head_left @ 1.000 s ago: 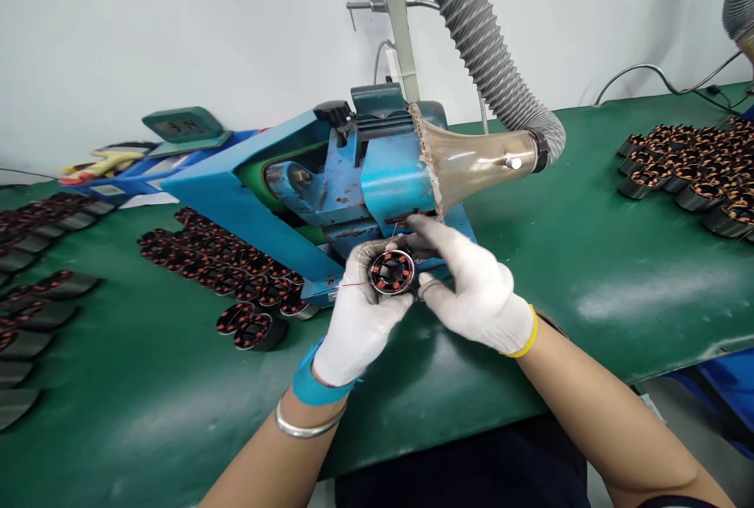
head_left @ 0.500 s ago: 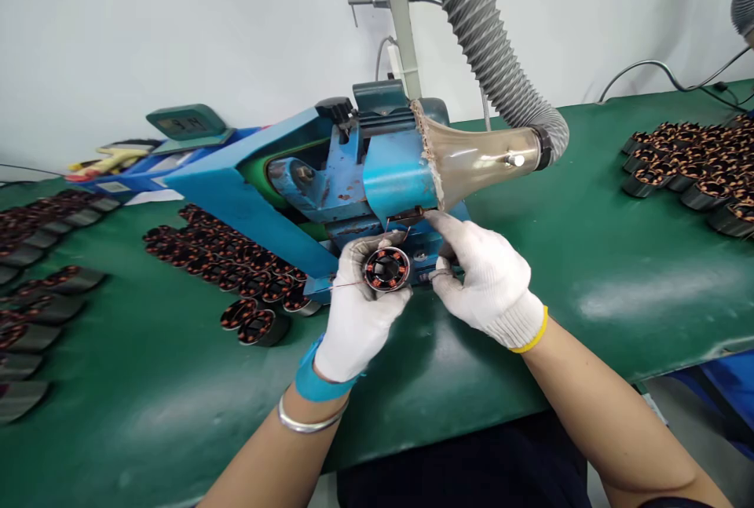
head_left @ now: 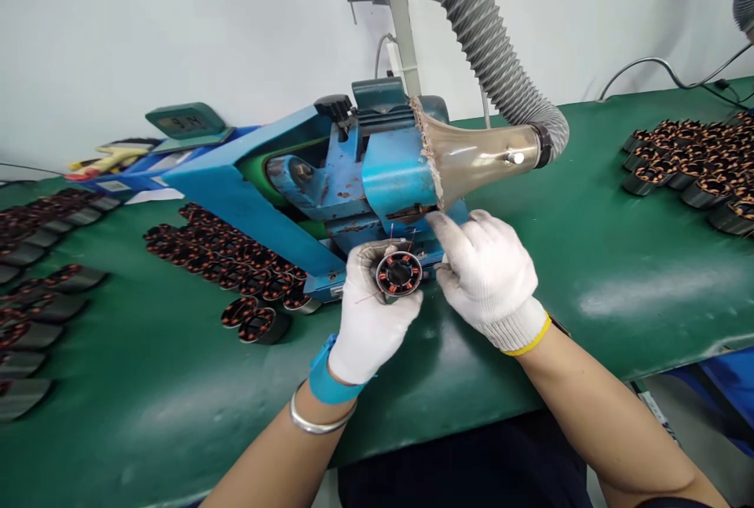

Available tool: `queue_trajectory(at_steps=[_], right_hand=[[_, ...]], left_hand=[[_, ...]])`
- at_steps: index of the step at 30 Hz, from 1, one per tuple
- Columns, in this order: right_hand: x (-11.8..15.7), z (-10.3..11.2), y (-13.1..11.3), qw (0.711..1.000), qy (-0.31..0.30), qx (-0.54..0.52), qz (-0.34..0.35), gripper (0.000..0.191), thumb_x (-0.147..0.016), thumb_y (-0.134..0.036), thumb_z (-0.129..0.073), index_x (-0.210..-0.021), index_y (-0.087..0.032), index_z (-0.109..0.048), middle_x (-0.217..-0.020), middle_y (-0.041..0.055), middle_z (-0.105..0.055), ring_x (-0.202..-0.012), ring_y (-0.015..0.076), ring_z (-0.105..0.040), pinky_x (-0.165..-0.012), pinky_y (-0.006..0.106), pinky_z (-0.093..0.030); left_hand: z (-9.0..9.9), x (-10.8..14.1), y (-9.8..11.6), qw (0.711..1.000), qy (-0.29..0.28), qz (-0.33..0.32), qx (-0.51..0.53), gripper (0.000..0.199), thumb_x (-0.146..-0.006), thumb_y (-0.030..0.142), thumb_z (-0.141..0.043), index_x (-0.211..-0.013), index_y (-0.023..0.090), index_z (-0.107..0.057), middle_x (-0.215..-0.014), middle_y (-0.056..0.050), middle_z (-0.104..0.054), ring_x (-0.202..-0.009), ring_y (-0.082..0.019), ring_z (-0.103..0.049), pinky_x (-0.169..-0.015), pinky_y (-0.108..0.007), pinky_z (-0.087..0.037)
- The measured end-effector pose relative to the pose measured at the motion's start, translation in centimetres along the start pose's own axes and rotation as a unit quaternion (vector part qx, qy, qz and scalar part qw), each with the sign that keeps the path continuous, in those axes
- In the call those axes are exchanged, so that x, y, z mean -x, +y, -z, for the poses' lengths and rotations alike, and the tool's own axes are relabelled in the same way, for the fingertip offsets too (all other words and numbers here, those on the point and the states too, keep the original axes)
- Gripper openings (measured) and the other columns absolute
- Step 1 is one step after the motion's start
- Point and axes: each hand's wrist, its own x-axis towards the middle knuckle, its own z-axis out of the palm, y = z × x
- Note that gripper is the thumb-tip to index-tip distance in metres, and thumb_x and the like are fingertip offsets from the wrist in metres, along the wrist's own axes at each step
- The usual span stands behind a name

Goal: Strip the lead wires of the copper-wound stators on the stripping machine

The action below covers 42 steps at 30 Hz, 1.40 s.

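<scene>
My gloved left hand (head_left: 374, 319) is wrapped round a wound motor stator (head_left: 399, 273), a short metal ring with copper coils inside. Its open face points up toward me, and thin wire ends stick out at the top and left side. Right behind it stands a blue belt-driven machine (head_left: 400, 170) with a slot under its curved cover. My gloved right hand (head_left: 488, 272) is to the right of the stator, apart from it. Its index finger stretches to the slot's right end, the thumb is held away below, and nothing shows between them.
Rows of stators (head_left: 236, 257) stand left of the machine, with more at the far left and a cluster (head_left: 700, 162) at the right. A clear cone hood (head_left: 483, 158) joins a grey hose (head_left: 488, 29). A green scale display (head_left: 187, 122) stands behind.
My left hand has drawn the stator slightly right and toward me, away from the slot. My right hand has shifted a little, its other fingers more curled.
</scene>
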Motion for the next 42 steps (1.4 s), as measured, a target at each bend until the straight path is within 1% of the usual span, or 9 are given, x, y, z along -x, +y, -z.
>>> queue_trajectory(at_steps=[3,7,9,13,17,19,25,29,42], right_hand=[[-0.1,0.2,0.4,0.977,-0.051,-0.126,-0.163,0.038,-0.082,-0.016,-0.052,-0.119,-0.017,-0.064,-0.09,0.0079,-0.064,-0.088,0.0267,-0.06,-0.09,0.044,-0.048],[0.0,-0.2,-0.1,0.817,-0.186,-0.487,-0.246,0.027,-0.086,-0.032,-0.058,-0.107,-0.02,-0.068,-0.083,0.0016,-0.068,-0.076,0.0184,-0.063,-0.073,0.031,-0.052],[0.1,-0.6,-0.7,0.768,-0.134,-0.572,-0.255,0.027,-0.083,-0.035,-0.062,-0.102,-0.017,-0.069,-0.086,0.0029,-0.068,-0.076,0.0169,-0.062,-0.07,0.029,-0.051],[0.1,-1.5,-1.4,0.713,-0.032,-0.622,-0.321,0.02,-0.075,-0.034,-0.069,-0.079,-0.015,-0.068,-0.073,0.0015,-0.064,-0.068,0.0147,-0.059,-0.064,0.027,-0.05],[-0.2,-2.1,-0.2,0.647,0.061,-0.651,-0.393,0.029,-0.072,-0.042,-0.074,-0.083,-0.015,-0.068,-0.07,0.0005,-0.063,-0.066,0.0136,-0.058,-0.068,0.028,-0.052],[-0.4,-2.2,0.3,0.646,0.079,-0.642,-0.406,0.034,-0.071,-0.046,-0.074,-0.087,-0.016,-0.067,-0.074,0.0013,-0.064,-0.068,0.0142,-0.06,-0.071,0.029,-0.053],[-0.2,-1.8,-1.4,0.703,-0.13,-0.618,-0.327,0.063,-0.061,-0.037,-0.083,-0.117,-0.017,-0.061,-0.111,0.0075,-0.068,-0.1,0.0243,-0.065,-0.086,0.035,-0.056],[0.0,-1.8,-2.6,0.754,-0.121,-0.57,-0.303,0.074,-0.058,-0.03,-0.084,-0.125,-0.015,-0.057,-0.122,0.009,-0.063,-0.112,0.0269,-0.061,-0.099,0.038,-0.051],[-1.1,-3.1,-2.6,0.783,-0.05,-0.56,-0.265,0.051,-0.078,-0.031,-0.067,-0.125,-0.015,-0.058,-0.123,0.0076,-0.063,-0.118,0.0252,-0.056,-0.106,0.039,-0.045]], left_hand=[[-0.3,0.3,-0.1,0.998,0.047,-0.049,-0.007,0.047,-0.061,0.014,-0.069,-0.102,0.023,-0.048,-0.105,-0.003,-0.061,-0.099,-0.02,-0.063,-0.091,-0.037,-0.051],[-0.5,0.3,-0.5,0.993,0.073,-0.087,-0.043,0.049,-0.061,0.014,-0.072,-0.101,0.024,-0.047,-0.097,-0.001,-0.058,-0.088,-0.017,-0.062,-0.082,-0.033,-0.053],[-0.5,0.3,-0.9,0.991,0.056,-0.107,-0.064,0.048,-0.061,0.014,-0.073,-0.1,0.024,-0.047,-0.096,-0.001,-0.056,-0.088,-0.018,-0.06,-0.08,-0.033,-0.053],[-0.4,0.6,-1.2,0.987,0.025,-0.132,-0.087,0.047,-0.06,0.015,-0.073,-0.098,0.023,-0.045,-0.096,-0.002,-0.053,-0.09,-0.02,-0.058,-0.079,-0.036,-0.053],[-0.3,1.0,-1.0,0.99,0.033,-0.096,-0.094,0.052,-0.063,0.017,-0.073,-0.107,0.023,-0.045,-0.1,-0.002,-0.053,-0.09,-0.019,-0.059,-0.083,-0.036,-0.053],[-0.2,1.1,-1.0,0.994,0.031,-0.057,-0.084,0.058,-0.067,0.021,-0.072,-0.117,0.024,-0.043,-0.108,-0.004,-0.055,-0.096,-0.019,-0.061,-0.088,-0.036,-0.052],[-0.2,0.7,-1.0,0.997,0.006,-0.003,-0.076,0.054,-0.073,0.032,-0.072,-0.121,0.02,-0.05,-0.119,-0.01,-0.059,-0.11,-0.025,-0.06,-0.098,-0.044,-0.049],[-0.2,0.1,-0.5,0.997,0.003,0.016,-0.081,0.05,-0.067,0.035,-0.078,-0.109,0.018,-0.057,-0.106,-0.008,-0.065,-0.101,-0.025,-0.064,-0.093,-0.043,-0.052],[-1.1,-1.8,0.2,0.985,0.061,-0.001,-0.16,0.044,-0.066,0.038,-0.076,-0.104,0.019,-0.065,-0.101,-0.006,-0.068,-0.096,-0.025,-0.065,-0.086,-0.039,-0.053]])
